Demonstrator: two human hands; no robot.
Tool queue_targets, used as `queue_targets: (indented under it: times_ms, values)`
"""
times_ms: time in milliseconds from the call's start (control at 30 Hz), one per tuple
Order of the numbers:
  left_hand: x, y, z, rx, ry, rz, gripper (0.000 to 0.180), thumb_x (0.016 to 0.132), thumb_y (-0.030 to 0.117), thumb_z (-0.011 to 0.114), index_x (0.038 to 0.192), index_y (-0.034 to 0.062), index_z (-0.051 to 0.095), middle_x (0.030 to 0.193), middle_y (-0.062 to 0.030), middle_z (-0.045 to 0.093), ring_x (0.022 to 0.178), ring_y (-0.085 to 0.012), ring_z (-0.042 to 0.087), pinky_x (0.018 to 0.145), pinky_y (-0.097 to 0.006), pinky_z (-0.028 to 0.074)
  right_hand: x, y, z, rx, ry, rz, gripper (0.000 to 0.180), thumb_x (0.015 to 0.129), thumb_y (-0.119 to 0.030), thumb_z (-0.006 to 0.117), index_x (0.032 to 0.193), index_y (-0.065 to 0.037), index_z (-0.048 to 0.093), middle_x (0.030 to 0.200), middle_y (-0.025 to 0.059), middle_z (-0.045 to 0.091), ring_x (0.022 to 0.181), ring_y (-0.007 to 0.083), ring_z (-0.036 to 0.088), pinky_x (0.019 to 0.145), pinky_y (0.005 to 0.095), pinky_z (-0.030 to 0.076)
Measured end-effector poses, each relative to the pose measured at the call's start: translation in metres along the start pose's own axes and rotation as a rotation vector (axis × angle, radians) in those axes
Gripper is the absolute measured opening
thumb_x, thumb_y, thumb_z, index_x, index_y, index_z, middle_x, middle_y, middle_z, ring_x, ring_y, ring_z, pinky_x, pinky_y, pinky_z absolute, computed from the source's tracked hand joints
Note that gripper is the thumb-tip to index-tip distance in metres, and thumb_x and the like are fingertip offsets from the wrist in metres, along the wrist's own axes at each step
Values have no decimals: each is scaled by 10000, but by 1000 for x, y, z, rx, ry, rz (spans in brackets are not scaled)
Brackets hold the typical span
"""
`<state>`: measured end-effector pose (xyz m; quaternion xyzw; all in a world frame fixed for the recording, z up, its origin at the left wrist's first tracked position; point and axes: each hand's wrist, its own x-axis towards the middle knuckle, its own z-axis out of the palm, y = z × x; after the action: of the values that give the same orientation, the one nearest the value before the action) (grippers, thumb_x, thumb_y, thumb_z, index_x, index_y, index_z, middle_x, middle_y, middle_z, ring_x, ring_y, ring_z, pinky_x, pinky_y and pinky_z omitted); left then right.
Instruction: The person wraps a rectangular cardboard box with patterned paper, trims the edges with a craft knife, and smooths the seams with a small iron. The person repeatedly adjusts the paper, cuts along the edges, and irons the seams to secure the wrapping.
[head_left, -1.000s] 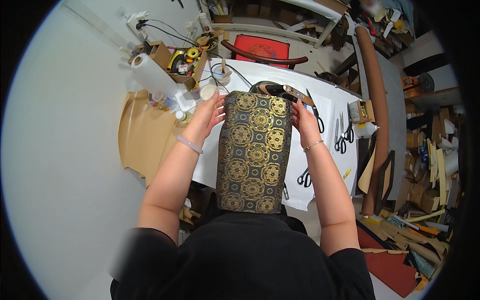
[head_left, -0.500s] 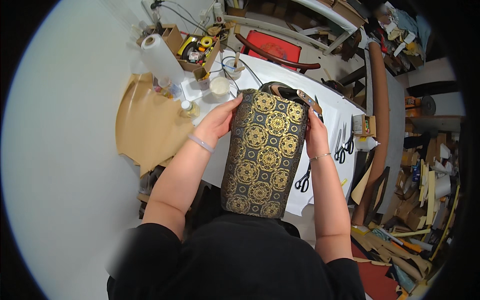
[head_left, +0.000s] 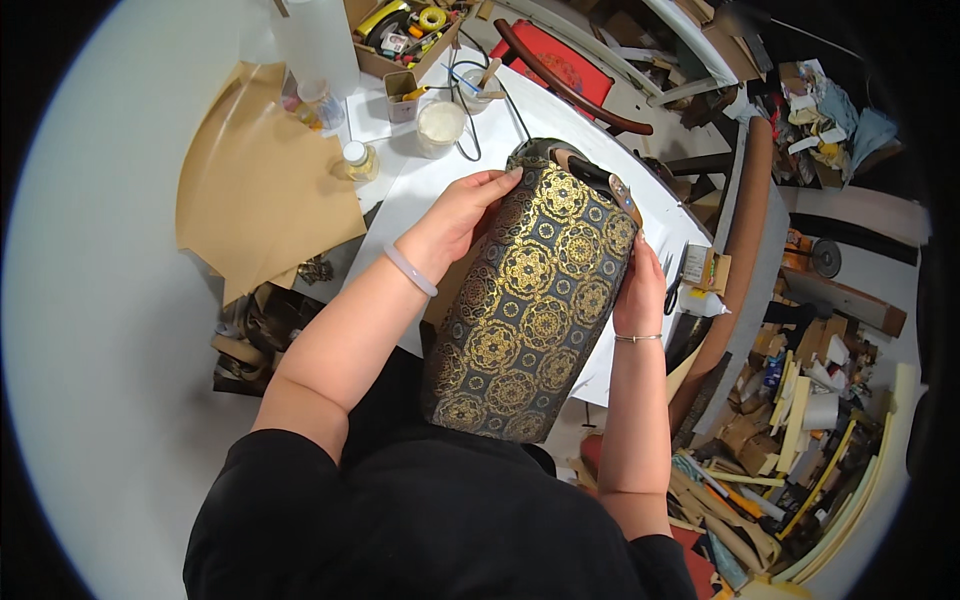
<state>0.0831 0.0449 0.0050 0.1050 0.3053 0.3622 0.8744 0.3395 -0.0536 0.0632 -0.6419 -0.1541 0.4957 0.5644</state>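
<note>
Between my hands is a long, box-like piece covered in black and gold brocade (head_left: 530, 310), tilted toward my lap. Round gold medallions run across its face. My left hand (head_left: 470, 210) grips its far left edge, thumb on top and fingers partly hidden beneath. On the far right edge my right hand (head_left: 638, 290) holds it, fingers pressed along the side. Just past its far end sits a black and copper-coloured object with a handle (head_left: 590, 170), partly covered. The underside of the brocade piece is hidden.
On the white table (head_left: 400, 240) stand a jar of white paste (head_left: 440, 128), a capped bottle (head_left: 360, 160) and a toolbox (head_left: 405, 40). A tan leather sheet (head_left: 260, 180) hangs at the left. Dark-handled scissors (head_left: 675, 285) and a small carton (head_left: 706, 268) lie right. Scraps (head_left: 770, 440) fill the right side.
The brocade piece has turned clockwise, its far end swinging right, with both hands still on it. My view has shifted, so the table things now appear higher up and the leather further left.
</note>
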Motion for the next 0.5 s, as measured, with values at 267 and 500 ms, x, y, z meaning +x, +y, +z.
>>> queue_targets:
  times_ms: [267,500]
  values:
    - [-3,-2,6,-11,16,16,272,967,261,720,1084,20,674,985,-38,713,870,-126,669,795,-269,543,4,5,-1,-5,26,-12,292,1068,-221,521,1231,-3,628,1219,74,679,1109,182,624,993,350,481]
    - [2,-12,-1,39,70,70,378,963,327,721,1142,2,654,993,-50,717,862,-132,676,791,-275,551,0,1,5,-35,1,-51,300,1065,-209,516,1243,10,619,1239,79,671,1150,189,606,1041,354,448]
